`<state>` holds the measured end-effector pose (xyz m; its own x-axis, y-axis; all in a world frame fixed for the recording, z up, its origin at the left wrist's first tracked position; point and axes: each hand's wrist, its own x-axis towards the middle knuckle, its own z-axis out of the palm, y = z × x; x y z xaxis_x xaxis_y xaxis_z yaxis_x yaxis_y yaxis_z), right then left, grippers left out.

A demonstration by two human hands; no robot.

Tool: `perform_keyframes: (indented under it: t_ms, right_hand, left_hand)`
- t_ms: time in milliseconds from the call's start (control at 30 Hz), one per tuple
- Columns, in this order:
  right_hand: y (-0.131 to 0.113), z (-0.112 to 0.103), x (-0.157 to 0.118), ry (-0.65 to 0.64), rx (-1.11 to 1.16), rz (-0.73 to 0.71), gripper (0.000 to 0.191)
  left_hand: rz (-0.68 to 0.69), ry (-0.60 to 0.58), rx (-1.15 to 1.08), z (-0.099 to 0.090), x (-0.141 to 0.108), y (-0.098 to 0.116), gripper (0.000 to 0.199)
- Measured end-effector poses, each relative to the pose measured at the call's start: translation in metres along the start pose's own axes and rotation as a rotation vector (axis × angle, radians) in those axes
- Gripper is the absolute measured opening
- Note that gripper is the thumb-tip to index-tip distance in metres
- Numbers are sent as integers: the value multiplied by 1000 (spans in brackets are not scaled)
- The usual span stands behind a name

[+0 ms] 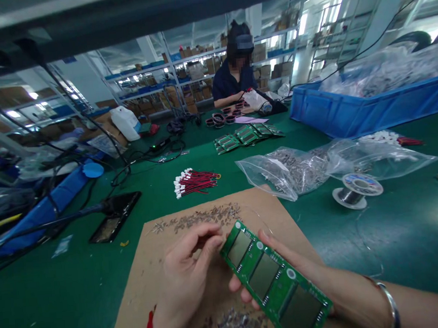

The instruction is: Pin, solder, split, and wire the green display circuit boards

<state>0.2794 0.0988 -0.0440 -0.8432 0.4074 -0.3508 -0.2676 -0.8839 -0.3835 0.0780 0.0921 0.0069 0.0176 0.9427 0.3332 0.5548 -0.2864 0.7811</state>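
Note:
My right hand (302, 258) grips a long green circuit board (270, 303) from beneath, thumb along its far edge. Three dark rectangular displays face up on the board, which slants down toward me. At the board's upper left end, my left hand (186, 267) has thumb and forefinger pinched together; whatever may be between them is too small to make out. Below both hands lies a brown cardboard sheet (137, 283). Small metal parts (207, 216) are strewn along its far side, and a second pile of metal bits (239, 325) lies near me.
Beyond the cardboard lie red-black wires with white connectors (194, 182), more circuit boards (247, 135) and a bag of metal parts (297, 169). A solder spool (357, 191) and blue bin (371, 107) stand right. A black tray (114, 217) sits left. A co-worker (234, 76) works opposite.

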Motion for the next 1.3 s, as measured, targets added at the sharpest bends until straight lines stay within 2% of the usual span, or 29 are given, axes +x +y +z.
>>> perform_keyframes:
  t_ms: [67, 133, 233, 433, 567, 733, 1033, 1300]
  right_hand:
    - [1, -3, 1, -35, 13, 18, 82]
    - [3, -6, 1, -70, 3, 15, 81]
    - [6, -8, 1, -107, -61, 12, 83]
    - [2, 3, -2, -81, -133, 42, 88]
    - [-2, 8, -7, -46, -206, 103, 89]
    - [2, 3, -5, -70, -208, 80, 92]
    - [-6, 21, -13, -39, -265, 95, 81]
    - [0, 12, -4, -43, -236, 73, 86]
  left_hand:
    - [-3, 8, -31, 3, -7, 3, 12]
    - [25, 0, -5, 3, -10, 7, 4]
    - [49, -42, 1, 0, -12, 11, 11]
    - [-137, -138, -299, 5, -12, 9, 7]
    - [-195, -122, -419, 8, -11, 8, 5]
    - [-245, -91, -386, 9, -9, 9, 7]
    - [-325, -95, -520, 16, -9, 5, 7]
    - [-333, -133, -493, 15, -10, 3, 9]
